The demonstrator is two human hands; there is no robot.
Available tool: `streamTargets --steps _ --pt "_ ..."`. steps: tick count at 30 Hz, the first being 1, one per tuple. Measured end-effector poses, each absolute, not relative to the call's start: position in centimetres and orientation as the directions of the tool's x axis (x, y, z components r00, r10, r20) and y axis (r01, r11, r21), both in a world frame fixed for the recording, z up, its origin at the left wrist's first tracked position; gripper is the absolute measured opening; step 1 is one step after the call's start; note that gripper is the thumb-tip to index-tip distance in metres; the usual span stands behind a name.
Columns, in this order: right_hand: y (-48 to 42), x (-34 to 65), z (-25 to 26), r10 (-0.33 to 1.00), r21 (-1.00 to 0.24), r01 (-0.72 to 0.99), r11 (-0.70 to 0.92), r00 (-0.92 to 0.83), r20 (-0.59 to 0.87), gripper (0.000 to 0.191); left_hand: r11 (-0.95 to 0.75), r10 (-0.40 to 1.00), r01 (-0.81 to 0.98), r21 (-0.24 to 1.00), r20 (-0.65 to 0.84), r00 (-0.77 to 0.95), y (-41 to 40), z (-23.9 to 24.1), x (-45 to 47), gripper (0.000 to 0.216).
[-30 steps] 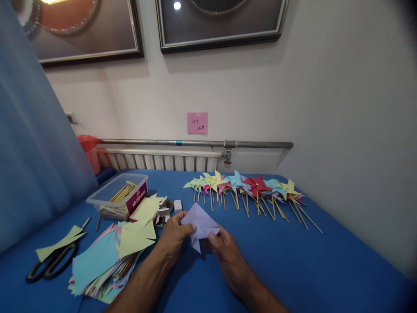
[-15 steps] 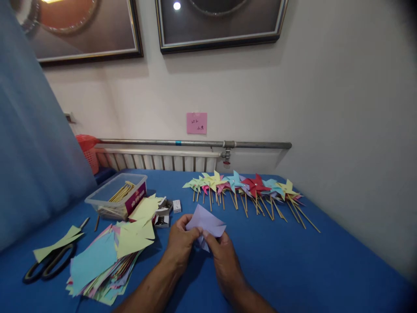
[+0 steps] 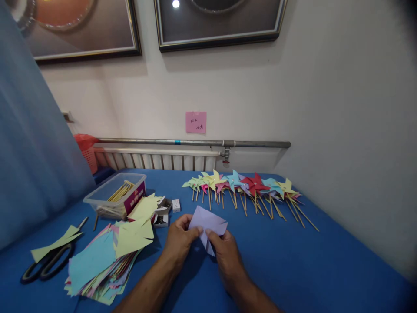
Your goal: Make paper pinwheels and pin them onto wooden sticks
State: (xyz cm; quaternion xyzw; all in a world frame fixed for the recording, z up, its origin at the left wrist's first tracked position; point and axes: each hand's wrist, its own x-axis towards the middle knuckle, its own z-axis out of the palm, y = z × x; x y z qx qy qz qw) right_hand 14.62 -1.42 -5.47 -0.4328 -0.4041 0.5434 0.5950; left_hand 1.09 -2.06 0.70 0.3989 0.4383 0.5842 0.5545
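Observation:
A sheet of purple paper point(image 3: 208, 221), with slits cut in from its corners, is held up above the blue table. My left hand point(image 3: 183, 237) pinches its left edge, thumb on the near face and fingers behind. On the lower right side my right hand point(image 3: 224, 252) grips the same sheet, thumb in front. To the left lies a fanned stack of coloured paper point(image 3: 94, 258), with slit yellow-green sheets point(image 3: 134, 237) on top. Small open boxes of metal pins point(image 3: 162, 218) sit just beyond my left hand, beside a little white box point(image 3: 176, 205).
Finished paper pinwheels on sticks point(image 3: 256, 184) lie in a row at the back right. A clear plastic tub point(image 3: 97, 201) of wooden sticks stands back left. Black-handled scissors point(image 3: 48, 267) lie at far left under yellow-green paper scraps point(image 3: 58, 243). A blue curtain point(image 3: 35, 143) hangs left.
The purple paper has turned slightly and its surface looks flatter, with the lower corner further down. My right thumb has shifted a little to the right along the sheet.

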Motion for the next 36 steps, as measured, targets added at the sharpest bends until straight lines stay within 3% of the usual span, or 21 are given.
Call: streamTargets --steps 11,25,36 --pt "-1.5 14.9 -4.7 0.998 -0.973 -0.231 -0.023 0.051 -0.036 0.042 0.003 1.000 -0.221 0.975 0.003 0.025 -1.6 0.2 0.6 0.031" --pt "-1.8 15.0 -4.3 0.999 -0.965 -0.260 0.019 0.047 0.007 0.040 0.009 0.999 -0.245 0.969 -0.019 -0.039 -1.9 1.0 1.0 0.030" --pt "-1.6 15.3 -4.7 0.998 -0.975 -0.220 0.032 0.060 0.020 0.039 -0.197 0.966 0.051 0.979 0.202 -0.162 -2.0 0.5 0.1 0.019"
